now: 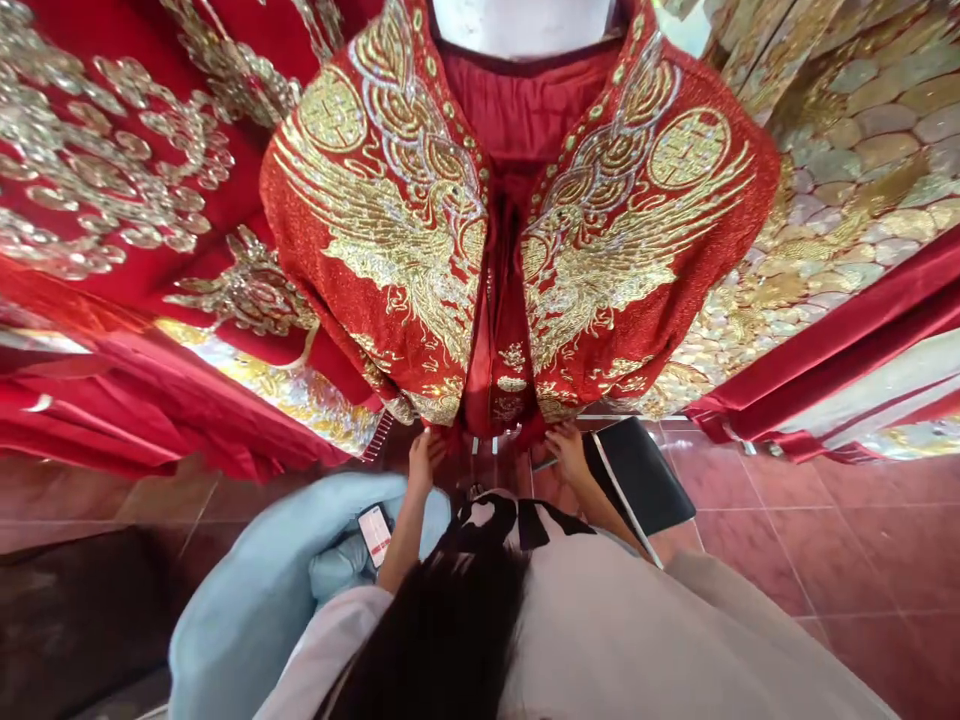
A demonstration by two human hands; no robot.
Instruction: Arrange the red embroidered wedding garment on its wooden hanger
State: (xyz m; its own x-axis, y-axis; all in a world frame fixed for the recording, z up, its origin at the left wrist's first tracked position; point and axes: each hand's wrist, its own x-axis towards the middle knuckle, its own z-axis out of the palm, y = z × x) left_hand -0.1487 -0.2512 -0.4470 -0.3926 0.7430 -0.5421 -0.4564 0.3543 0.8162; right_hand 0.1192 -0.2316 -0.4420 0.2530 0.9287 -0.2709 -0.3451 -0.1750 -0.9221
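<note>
A red fabric jacket thickly embroidered with gold and silver phoenix patterns [517, 230] hangs upright on a white mannequin torso [521, 25], its front open down the middle over a darker red lining. Below the mannequin, the left hand [424, 458] and the right hand [566, 448] each touch the jacket's lower hem, one either side of the opening.

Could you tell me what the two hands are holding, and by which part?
Both the left hand and right hand grip the red embroidered jacket at its bottom hem.
</note>
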